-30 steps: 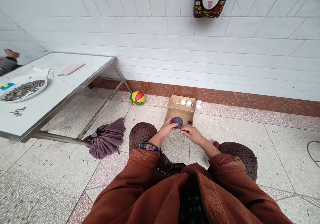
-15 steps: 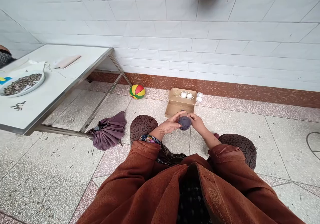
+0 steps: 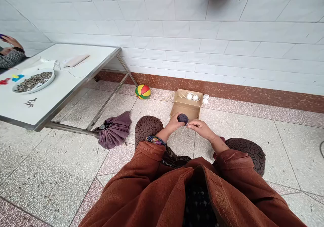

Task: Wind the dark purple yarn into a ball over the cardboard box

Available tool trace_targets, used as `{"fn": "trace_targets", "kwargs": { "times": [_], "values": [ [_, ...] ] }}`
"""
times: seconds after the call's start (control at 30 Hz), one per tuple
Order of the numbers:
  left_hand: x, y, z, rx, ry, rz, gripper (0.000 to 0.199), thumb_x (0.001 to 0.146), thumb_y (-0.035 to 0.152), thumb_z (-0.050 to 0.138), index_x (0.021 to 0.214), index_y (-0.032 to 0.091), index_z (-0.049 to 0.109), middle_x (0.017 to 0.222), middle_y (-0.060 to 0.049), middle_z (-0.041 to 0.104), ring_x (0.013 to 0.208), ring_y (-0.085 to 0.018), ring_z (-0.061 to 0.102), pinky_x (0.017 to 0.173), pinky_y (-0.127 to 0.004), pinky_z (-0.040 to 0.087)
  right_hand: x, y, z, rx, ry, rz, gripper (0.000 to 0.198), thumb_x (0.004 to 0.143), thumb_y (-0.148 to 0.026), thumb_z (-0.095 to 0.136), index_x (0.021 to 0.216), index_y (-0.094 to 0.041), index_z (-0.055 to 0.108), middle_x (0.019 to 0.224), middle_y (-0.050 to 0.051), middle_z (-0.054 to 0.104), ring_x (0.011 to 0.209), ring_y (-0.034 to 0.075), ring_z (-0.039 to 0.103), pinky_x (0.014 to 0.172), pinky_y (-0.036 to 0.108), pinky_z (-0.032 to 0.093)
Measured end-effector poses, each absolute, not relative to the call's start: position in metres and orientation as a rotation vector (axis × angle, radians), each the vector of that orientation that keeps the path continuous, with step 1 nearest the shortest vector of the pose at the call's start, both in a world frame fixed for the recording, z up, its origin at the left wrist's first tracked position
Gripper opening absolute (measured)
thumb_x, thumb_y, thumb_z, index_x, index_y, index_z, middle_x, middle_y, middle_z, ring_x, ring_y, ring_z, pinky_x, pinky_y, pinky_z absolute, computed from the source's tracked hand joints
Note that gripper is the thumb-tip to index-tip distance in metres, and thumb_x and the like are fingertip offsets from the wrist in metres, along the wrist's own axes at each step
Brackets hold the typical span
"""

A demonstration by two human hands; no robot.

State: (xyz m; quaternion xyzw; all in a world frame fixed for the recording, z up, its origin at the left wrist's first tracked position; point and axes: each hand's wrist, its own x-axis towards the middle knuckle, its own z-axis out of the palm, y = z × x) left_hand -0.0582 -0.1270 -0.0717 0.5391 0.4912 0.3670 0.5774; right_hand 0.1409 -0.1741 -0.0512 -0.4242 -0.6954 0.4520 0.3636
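A dark purple ball of yarn (image 3: 182, 119) rests in my left hand (image 3: 174, 123), whose fingers curl around its left side. Close against the lower right of the ball, my right hand (image 3: 201, 128) pinches what looks like the yarn's strand; it is too thin to follow. Just beyond both hands an open cardboard box (image 3: 186, 110) lies on the floor. White balls of yarn (image 3: 192, 96) sit at the back of the box, and more white balls (image 3: 205, 98) lie beside its right edge.
To the left stands a white table (image 3: 76, 80) bearing a plate of seeds (image 3: 35, 81). A purple folded umbrella (image 3: 115, 130) leans near its leg. A colourful ball (image 3: 143, 92) lies by the tiled wall (image 3: 227, 34). Another person's arm (image 3: 11, 56) shows at the far left.
My right hand has moved from the ball's upper right to its lower right. The left hand has turned and lifted the ball slightly. The view has shifted a little left.
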Motion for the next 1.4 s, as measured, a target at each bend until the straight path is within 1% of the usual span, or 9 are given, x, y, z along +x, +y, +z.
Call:
{"fn": "trace_targets", "kwargs": {
  "times": [0.2, 0.33, 0.5, 0.73, 0.97, 1.07, 1.17, 1.27, 1.4],
  "values": [
    [-0.058, -0.139, -0.063, 1.249, 0.703, 0.565, 0.102, 0.056, 0.012, 0.085, 0.149, 0.024, 0.047, 0.119, -0.008, 0.064, 0.109, -0.024, 0.06, 0.099, -0.04, 0.044, 0.149, -0.159, -0.057, -1.236, -1.555, 0.977, 0.037, 0.09, -0.056, 0.062, 0.083, -0.021, 0.071, 0.082, 0.004, 0.07, 0.078, 0.02, 0.062, 0.078, 0.033, 0.05],
    [-0.058, -0.143, -0.057, 1.042, 0.519, 0.631, 0.087, 0.062, 0.018, 0.087, 0.143, 0.027, 0.055, 0.122, -0.008, 0.065, 0.115, -0.023, 0.061, 0.102, -0.036, 0.043, 0.151, -0.152, -0.079, -1.414, -1.533, 0.911, 0.037, 0.092, -0.054, 0.054, 0.078, -0.021, 0.064, 0.07, 0.001, 0.063, 0.067, 0.017, 0.056, 0.066, 0.028, 0.046],
    [-0.058, -0.137, -0.06, 0.869, 0.62, 0.745, 0.063, 0.061, 0.018, 0.087, 0.121, 0.018, 0.067, 0.119, -0.01, 0.068, 0.11, -0.022, 0.062, 0.102, -0.036, 0.044, 0.147, -0.156, -0.095, -1.459, -1.655, 0.909, 0.026, 0.089, -0.044, 0.056, 0.073, -0.023, 0.06, 0.067, 0.0, 0.061, 0.066, 0.018, 0.055, 0.064, 0.028, 0.043],
    [-0.057, -0.128, -0.075, 0.941, 0.907, 0.918, 0.062, 0.059, 0.02, 0.08, 0.118, 0.017, 0.063, 0.113, -0.008, 0.068, 0.106, -0.022, 0.062, 0.103, -0.037, 0.043, 0.139, -0.171, -0.078, -1.246, -1.921, 1.027, 0.029, 0.092, -0.045, 0.059, 0.076, -0.023, 0.067, 0.074, 0.001, 0.068, 0.071, 0.018, 0.06, 0.072, 0.03, 0.047],
    [-0.058, -0.129, -0.078, 1.3, 1.074, 0.714, 0.061, 0.048, 0.014, 0.081, 0.108, 0.016, 0.07, 0.108, -0.007, 0.066, 0.112, -0.03, 0.058, 0.108, -0.042, 0.039, 0.14, -0.171, -0.055, -1.119, -1.835, 1.038, 0.035, 0.093, -0.055, 0.062, 0.084, -0.024, 0.074, 0.084, 0.005, 0.071, 0.079, 0.021, 0.064, 0.077, 0.034, 0.051],
    [-0.058, -0.137, -0.072, 1.244, 0.838, 0.54, 0.073, 0.052, 0.014, 0.082, 0.123, 0.017, 0.067, 0.104, -0.007, 0.067, 0.103, -0.027, 0.06, 0.101, -0.043, 0.043, 0.145, -0.161, -0.059, -1.212, -1.7, 0.909, 0.033, 0.092, -0.053, 0.063, 0.081, -0.023, 0.072, 0.081, 0.005, 0.07, 0.078, 0.021, 0.063, 0.078, 0.034, 0.05],
    [-0.058, -0.142, -0.063, 1.032, 0.635, 0.54, 0.089, 0.058, 0.018, 0.084, 0.142, 0.023, 0.055, 0.113, -0.008, 0.066, 0.106, -0.024, 0.062, 0.098, -0.041, 0.045, 0.148, -0.153, -0.073, -1.338, -1.613, 0.844, 0.032, 0.092, -0.05, 0.06, 0.079, -0.022, 0.068, 0.079, 0.005, 0.068, 0.076, 0.021, 0.061, 0.074, 0.033, 0.048],
    [-0.059, -0.141, -0.056, 0.863, 0.574, 0.685, 0.077, 0.062, 0.024, 0.085, 0.135, 0.022, 0.06, 0.125, -0.011, 0.066, 0.115, -0.026, 0.062, 0.103, -0.042, 0.044, 0.147, -0.153, -0.088, -1.449, -1.631, 0.866, 0.031, 0.094, -0.046, 0.054, 0.079, -0.022, 0.065, 0.073, 0.003, 0.066, 0.07, 0.019, 0.058, 0.068, 0.03, 0.046],
    [-0.058, -0.13, -0.06, 0.776, 0.707, 0.909, 0.06, 0.063, 0.027, 0.084, 0.119, 0.016, 0.066, 0.118, -0.012, 0.069, 0.113, -0.027, 0.064, 0.104, -0.045, 0.046, 0.14, -0.162, -0.091, -1.392, -1.775, 0.937, 0.025, 0.093, -0.042, 0.057, 0.079, -0.022, 0.067, 0.076, 0.002, 0.068, 0.071, 0.019, 0.06, 0.071, 0.03, 0.047]
  ]
}}
